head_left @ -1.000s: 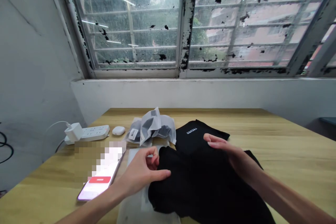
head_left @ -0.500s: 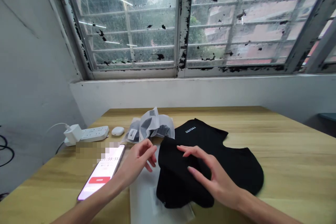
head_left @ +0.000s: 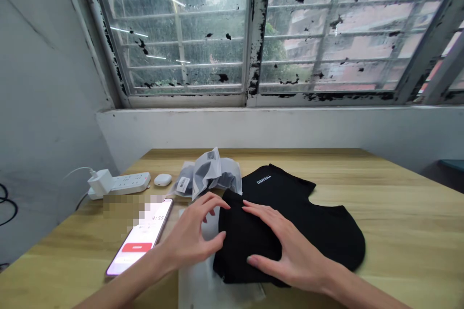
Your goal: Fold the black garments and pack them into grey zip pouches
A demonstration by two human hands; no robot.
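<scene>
A black garment (head_left: 308, 222) with small white lettering lies folded on the wooden table (head_left: 398, 203). My right hand (head_left: 286, 246) rests flat on its folded left part, fingers spread. My left hand (head_left: 195, 236) touches the garment's left edge with fingers apart, thumb against the fabric. Under the garment lies a clear plastic bag (head_left: 206, 285).
A phone (head_left: 139, 244) with a lit screen lies left of my left hand. Behind it are a white power strip (head_left: 121, 183) with a plug, a small white earbud case (head_left: 163, 179) and several grey packaged items (head_left: 208, 176). A window fills the wall behind the table.
The garment was folded over onto itself. My right hand slid left and down onto the fold, and my left hand opened and moved to the fabric's left edge.
</scene>
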